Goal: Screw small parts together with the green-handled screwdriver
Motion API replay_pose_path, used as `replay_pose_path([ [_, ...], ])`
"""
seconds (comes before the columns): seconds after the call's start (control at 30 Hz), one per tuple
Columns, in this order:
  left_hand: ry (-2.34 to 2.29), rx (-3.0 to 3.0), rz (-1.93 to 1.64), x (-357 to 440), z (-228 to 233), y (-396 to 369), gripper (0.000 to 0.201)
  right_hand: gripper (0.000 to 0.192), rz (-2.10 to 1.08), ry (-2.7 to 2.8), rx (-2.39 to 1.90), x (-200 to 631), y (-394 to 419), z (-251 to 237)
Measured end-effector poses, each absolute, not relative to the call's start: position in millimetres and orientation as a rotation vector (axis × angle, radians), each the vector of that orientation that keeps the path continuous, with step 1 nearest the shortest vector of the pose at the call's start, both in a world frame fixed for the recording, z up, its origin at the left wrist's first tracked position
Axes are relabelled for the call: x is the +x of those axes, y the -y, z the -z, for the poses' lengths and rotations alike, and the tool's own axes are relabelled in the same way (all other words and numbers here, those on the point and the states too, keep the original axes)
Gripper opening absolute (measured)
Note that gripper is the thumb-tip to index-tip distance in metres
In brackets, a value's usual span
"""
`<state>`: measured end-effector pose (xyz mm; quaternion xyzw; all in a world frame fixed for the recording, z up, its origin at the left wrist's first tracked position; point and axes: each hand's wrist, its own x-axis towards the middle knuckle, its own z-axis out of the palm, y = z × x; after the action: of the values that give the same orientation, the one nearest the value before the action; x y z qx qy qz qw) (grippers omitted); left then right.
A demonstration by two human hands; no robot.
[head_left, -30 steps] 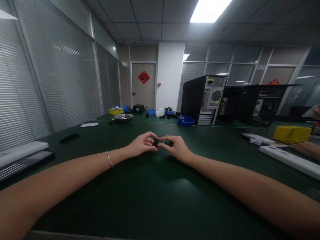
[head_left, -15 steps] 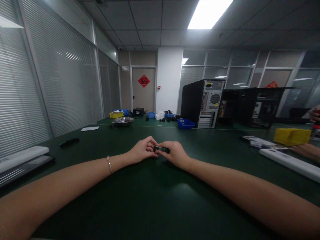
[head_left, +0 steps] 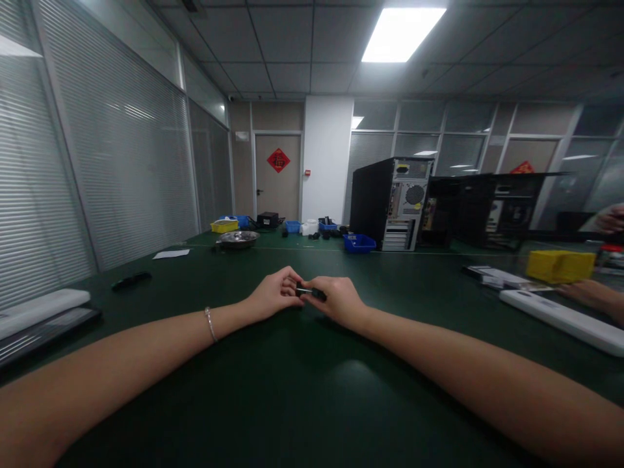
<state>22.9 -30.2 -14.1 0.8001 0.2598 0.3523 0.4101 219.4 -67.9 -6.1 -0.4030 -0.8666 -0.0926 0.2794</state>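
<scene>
At the middle of the worktop: both hands meet over the dark green worktop [head_left: 312, 403], sharing one small black part [head_left: 312, 294] pinched between them, just above the surface.
Small black part: short and dark, with a thin pale bit at its left end; too small to tell what it is.
How it will handle: judged light and stiff, since fingertips alone carry it; its size makes it easy to fumble, so a pinch at each end looks safest.
Left hand [head_left: 273, 298]: curled, fingertips closed on the left end of the part, knuckles up.
Right hand [head_left: 338, 300]: curled, thumb and fingers closed over the right end of the part, back of the hand facing the camera.
Arms: both forearms stretch forward and converge, lying low over the worktop; a bracelet [head_left: 210, 324] sits on the left wrist.
Nearby: a black slim object [head_left: 130, 281] lies well apart to the left; a yellow bin [head_left: 559, 266] and a white bar [head_left: 560, 317] lie far right, beside another person's hand [head_left: 587, 294].
</scene>
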Motion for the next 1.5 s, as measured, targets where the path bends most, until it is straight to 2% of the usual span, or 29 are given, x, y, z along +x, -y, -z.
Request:
replay_pose_path([
  [0.6, -0.622, 1.67, -0.784, 28, 20, 19, 0.034, 0.029, 0.367, 2.382, -1.113, 216, 64, 12],
  [0.73, -0.718, 1.605, -1.003, 20, 23, -3, 0.03, 0.036, 0.289, 2.351, -1.097, 218, 64, 13],
  [0.87, -1.043, 1.524, -1.338, -15, 27, -51, 0.018, 0.031, 0.19, 2.38, -1.041, 219, 63, 14],
  [1.1, -1.357, 1.465, -1.525, -83, 31, -98, 0.031, 0.022, 0.144, 2.442, -0.988, 219, 61, 15],
  [1.33, -1.344, 1.617, -1.465, -78, 29, -97, 0.031, 0.021, 0.147, 2.426, -0.993, 221, 62, 15],
  [1.5, -1.16, 1.773, -1.231, -41, 31, -72, 0.028, 0.026, 0.105, 2.309, -1.186, 226, 54, 17],
])
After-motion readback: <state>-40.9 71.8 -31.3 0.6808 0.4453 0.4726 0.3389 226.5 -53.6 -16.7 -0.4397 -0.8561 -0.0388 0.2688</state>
